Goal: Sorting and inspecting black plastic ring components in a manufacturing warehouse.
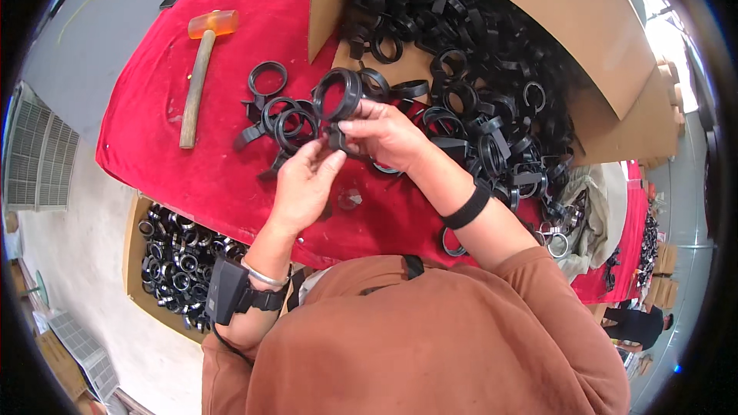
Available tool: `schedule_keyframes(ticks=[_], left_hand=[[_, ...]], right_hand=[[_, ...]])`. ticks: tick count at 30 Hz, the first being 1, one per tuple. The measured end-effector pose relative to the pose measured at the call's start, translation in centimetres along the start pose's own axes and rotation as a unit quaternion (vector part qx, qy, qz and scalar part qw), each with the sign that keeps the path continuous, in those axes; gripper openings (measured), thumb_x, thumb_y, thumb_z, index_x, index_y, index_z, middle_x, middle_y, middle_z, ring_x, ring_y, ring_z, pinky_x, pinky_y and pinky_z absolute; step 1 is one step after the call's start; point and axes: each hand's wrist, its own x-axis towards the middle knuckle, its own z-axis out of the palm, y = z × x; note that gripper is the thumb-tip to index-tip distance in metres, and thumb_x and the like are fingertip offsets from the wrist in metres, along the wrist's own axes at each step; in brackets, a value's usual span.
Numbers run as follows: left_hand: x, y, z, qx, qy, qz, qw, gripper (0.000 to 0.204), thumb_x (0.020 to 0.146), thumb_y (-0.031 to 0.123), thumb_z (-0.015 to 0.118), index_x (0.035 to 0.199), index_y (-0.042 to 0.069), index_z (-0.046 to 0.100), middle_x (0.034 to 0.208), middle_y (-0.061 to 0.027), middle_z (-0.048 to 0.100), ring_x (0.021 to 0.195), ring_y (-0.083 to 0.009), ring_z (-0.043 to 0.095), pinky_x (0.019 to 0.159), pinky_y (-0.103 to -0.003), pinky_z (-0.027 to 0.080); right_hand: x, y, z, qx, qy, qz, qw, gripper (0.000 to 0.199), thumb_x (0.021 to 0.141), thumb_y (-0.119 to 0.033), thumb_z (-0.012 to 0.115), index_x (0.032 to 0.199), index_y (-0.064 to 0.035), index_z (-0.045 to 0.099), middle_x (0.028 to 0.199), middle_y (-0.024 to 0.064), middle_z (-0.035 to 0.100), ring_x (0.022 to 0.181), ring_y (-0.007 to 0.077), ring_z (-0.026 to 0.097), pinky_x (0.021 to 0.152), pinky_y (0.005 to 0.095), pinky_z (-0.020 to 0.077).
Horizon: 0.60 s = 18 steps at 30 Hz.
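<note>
Over the red-covered table, my right hand (390,137) grips a black plastic ring (355,97) with a short stem, thumb and fingers closed on its lower side. Thumb and fingertips of my left hand (301,190) pinch the stem below the ring. The ring's opening faces up and to the left. Just left of it lie several loose black rings with stems, one ring (285,77) a little farther back. Part of the stem is hidden by my fingers.
A mallet with an orange head (214,24) lies at the far left of the red cloth (154,119). A large cardboard box (553,23) spills black rings on the right. Below left, another cardboard box (132,261) holds metal-lined rings. A person (642,327) is far right.
</note>
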Motion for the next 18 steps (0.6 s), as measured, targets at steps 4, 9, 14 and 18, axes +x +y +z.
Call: schedule_keyframes(ticks=[4,9,14,18], left_hand=[[-0.1,0.0,0.1,0.045,-0.004,0.019,0.999,0.024,0.084,0.010,0.063,0.103,-0.004,0.059,0.084,-0.0042,0.064,0.077,-0.0073,0.057,0.070,-0.023,0.048],[-0.5,1.2,0.8,0.018,0.034,0.038,0.999,0.017,0.081,0.009,0.066,0.090,-0.004,0.061,0.078,-0.0044,0.064,0.070,-0.0061,0.057,0.064,-0.023,0.048],[-0.6,1.4,0.5,0.076,0.099,0.057,0.990,0.018,0.077,0.013,0.070,0.083,-0.001,0.061,0.071,-0.0054,0.065,0.065,-0.0062,0.058,0.058,-0.024,0.048],[0.1,2.0,-4.1,0.209,0.203,0.121,0.949,0.019,0.075,0.017,0.071,0.080,0.001,0.062,0.071,-0.0081,0.065,0.060,-0.0121,0.060,0.057,-0.028,0.048]], right_hand=[[-0.1,0.6,-0.6,0.043,-0.057,-0.013,0.997,0.018,0.081,-0.010,0.064,0.098,-0.0092,0.062,0.089,-0.0004,0.064,0.075,0.0080,0.058,0.070,0.0247,0.0484],[-0.2,0.6,0.1,0.052,-0.073,-0.004,0.996,0.018,0.083,-0.009,0.062,0.101,-0.0087,0.062,0.091,-0.0002,0.064,0.078,0.0085,0.059,0.071,0.0255,0.0492],[-0.3,0.4,0.1,0.015,-0.049,-0.018,0.999,0.023,0.082,-0.012,0.065,0.104,-0.0073,0.063,0.094,0.0018,0.065,0.082,0.0103,0.060,0.072,0.0264,0.0497],[0.1,-2.5,-2.7,-0.403,0.276,-0.176,0.855,0.034,0.075,-0.016,0.068,0.105,0.0009,0.062,0.093,0.0131,0.066,0.087,0.0214,0.063,0.079,0.0312,0.0483]])
